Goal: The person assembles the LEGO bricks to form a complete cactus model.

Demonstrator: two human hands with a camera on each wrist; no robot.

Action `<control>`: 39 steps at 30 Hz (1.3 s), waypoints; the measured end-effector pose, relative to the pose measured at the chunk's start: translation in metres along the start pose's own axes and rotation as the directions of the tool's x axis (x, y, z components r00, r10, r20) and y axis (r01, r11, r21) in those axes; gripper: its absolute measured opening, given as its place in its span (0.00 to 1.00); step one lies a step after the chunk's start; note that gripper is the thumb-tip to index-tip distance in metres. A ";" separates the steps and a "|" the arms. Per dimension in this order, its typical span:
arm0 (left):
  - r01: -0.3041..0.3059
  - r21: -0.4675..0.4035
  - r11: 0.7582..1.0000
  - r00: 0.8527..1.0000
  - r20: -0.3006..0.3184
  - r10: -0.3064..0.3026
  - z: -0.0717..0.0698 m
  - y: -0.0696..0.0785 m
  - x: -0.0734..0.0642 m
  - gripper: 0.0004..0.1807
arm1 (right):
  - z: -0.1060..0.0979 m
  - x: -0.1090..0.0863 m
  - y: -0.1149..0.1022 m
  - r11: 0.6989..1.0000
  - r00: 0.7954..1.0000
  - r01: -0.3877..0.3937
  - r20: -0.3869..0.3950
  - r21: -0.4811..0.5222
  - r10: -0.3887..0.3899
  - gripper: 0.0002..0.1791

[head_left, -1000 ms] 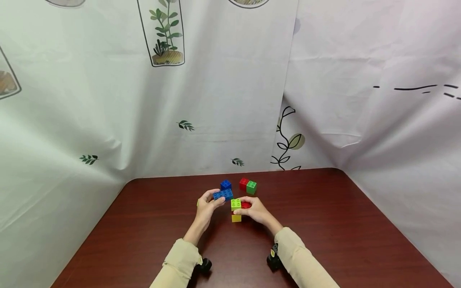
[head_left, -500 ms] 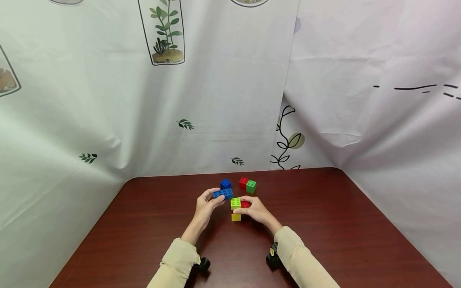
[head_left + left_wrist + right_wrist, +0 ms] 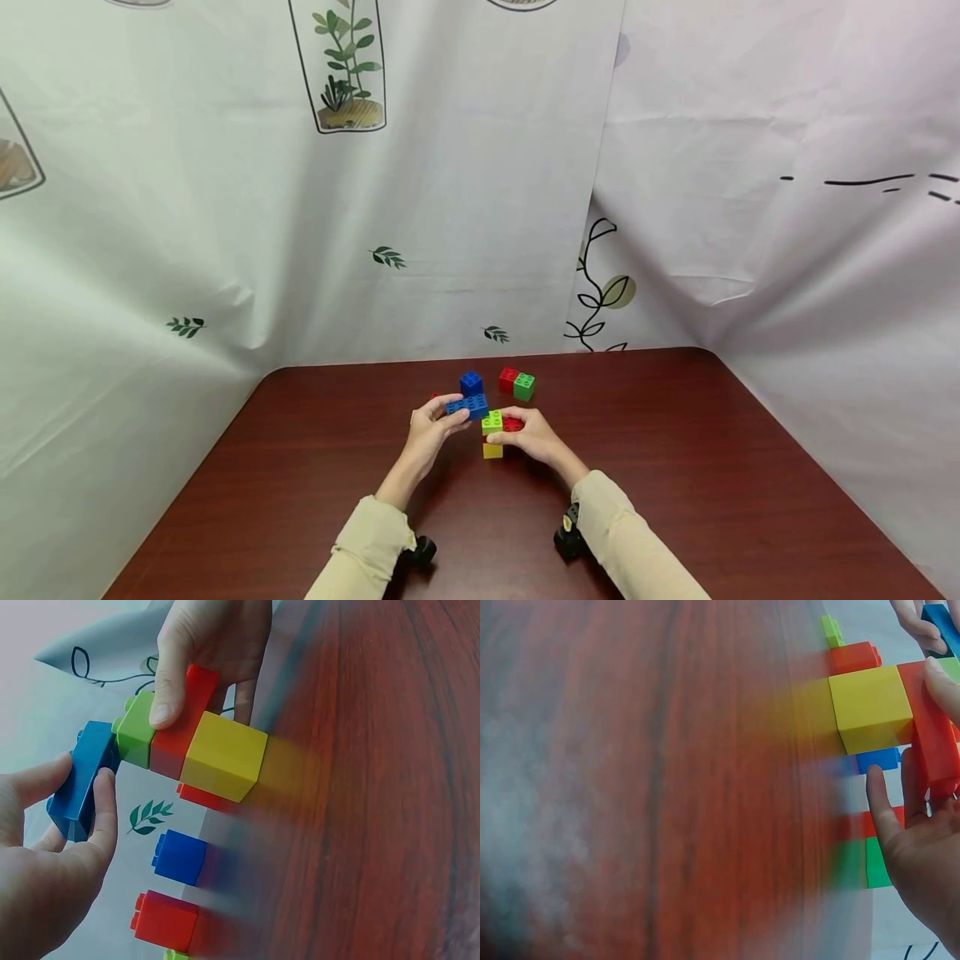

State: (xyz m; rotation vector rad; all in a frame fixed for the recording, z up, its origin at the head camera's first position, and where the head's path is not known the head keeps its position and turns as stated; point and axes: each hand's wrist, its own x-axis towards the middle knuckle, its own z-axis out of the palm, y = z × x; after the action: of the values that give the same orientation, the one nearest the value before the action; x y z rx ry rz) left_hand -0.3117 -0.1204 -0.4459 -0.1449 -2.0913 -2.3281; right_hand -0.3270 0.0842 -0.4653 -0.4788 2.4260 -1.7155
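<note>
My left hand (image 3: pixel 426 433) pinches a long blue brick (image 3: pixel 468 407) between thumb and fingers, above the table. To its right stands a small stack: a yellow brick (image 3: pixel 225 754) at the bottom, a long red brick (image 3: pixel 932 727) across it and a lime green brick (image 3: pixel 492 423) on top. My right hand (image 3: pixel 534 437) grips the long red brick, which sticks out to the right. In the left wrist view, one end of the blue brick is right by the lime brick's studs; I cannot tell whether they touch.
Behind the hands on the brown table (image 3: pixel 675 467) sit a blue brick (image 3: pixel 471 382) and, to its right, a red brick (image 3: pixel 508 380) beside a green one (image 3: pixel 524 386). Another red brick (image 3: pixel 165 919) and a lime piece (image 3: pixel 831 631) lie farther left. A white printed cloth (image 3: pixel 480 208) hangs behind.
The blue brick in my left hand has come slightly lower and nearer to the lime brick. A bit of red now shows behind the left fingers. My right hand keeps its grip.
</note>
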 end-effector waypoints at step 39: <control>-0.067 0.209 0.976 0.980 0.195 0.025 0.003 0.013 0.001 0.23 | -0.005 -0.014 -0.027 0.999 0.998 0.006 0.063 0.054 -0.009 0.22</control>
State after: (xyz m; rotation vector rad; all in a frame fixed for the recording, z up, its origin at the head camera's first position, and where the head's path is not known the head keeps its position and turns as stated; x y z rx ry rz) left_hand -0.3113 -0.1192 -0.4324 -0.4258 -2.3814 -2.1200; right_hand -0.3106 0.0854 -0.4397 -0.5280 2.3315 -1.7362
